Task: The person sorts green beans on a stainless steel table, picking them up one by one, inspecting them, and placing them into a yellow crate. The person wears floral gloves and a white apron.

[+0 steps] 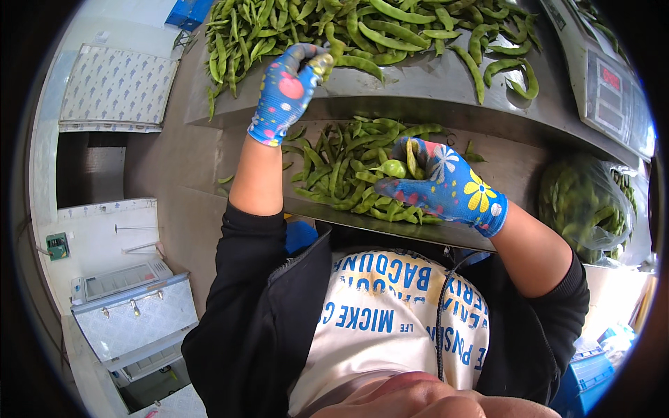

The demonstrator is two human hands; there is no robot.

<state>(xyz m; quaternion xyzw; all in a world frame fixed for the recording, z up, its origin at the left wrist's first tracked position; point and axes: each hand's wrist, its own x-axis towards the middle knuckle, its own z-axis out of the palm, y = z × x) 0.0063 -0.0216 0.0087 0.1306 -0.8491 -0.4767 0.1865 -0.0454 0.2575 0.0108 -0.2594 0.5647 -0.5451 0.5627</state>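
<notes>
My left hand [290,91], in a blue patterned glove with worn, darkened fingertips, is at the front of a heap of flat green bean pods [397,31] on the raised steel shelf. Its thumb and forefinger pinch a pod [334,44] that shows above and just below the fingertips. My right hand [436,177], gloved alike, is over the lower pile of pods [339,162]. Between its thumb and curled fingers sits a yellowish pod [412,157], with a rounder green pod [392,168] beside it. The right fingertips are partly hidden.
A digital scale [609,94] with a lit display stands at the right of the steel shelf [418,86]. Below it rests a clear plastic bag of pods [585,209]. The lower steel trough [502,151] has a raised front lip [376,224]. Chest freezers [136,318] line the left.
</notes>
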